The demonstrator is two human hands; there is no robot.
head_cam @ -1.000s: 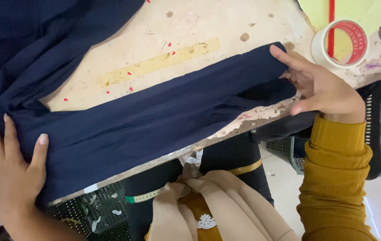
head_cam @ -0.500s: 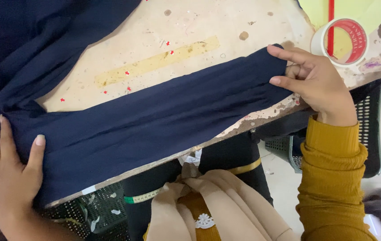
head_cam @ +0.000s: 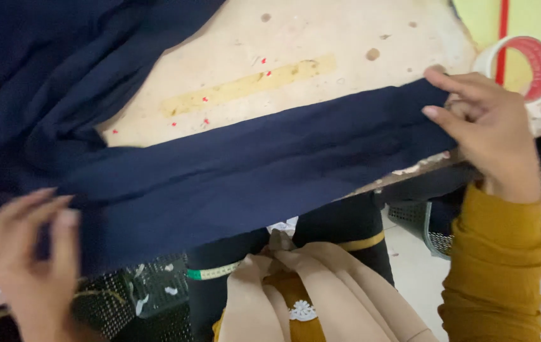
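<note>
Mostly, the folding looked well along: the navy cloth (head_cam: 251,171) was already doubled into a long band stretched across the near edge of the worn work table (head_cam: 295,38), while a loose bulk of the same fabric was left heaped at the far left, not yet folded. Nearest, the left hand (head_cam: 26,253) was seen blurred at the band's left end, fingers partly spread and curled over the fabric; whether cloth was actually pinched could not be told. Further right, the right hand (head_cam: 489,136) was set at the band's other end, thumb and fingers narrowed on the fabric edge just over the table rim. Beyond it, a tape roll (head_cam: 523,66) was left untouched, just beside the right hand.
</note>
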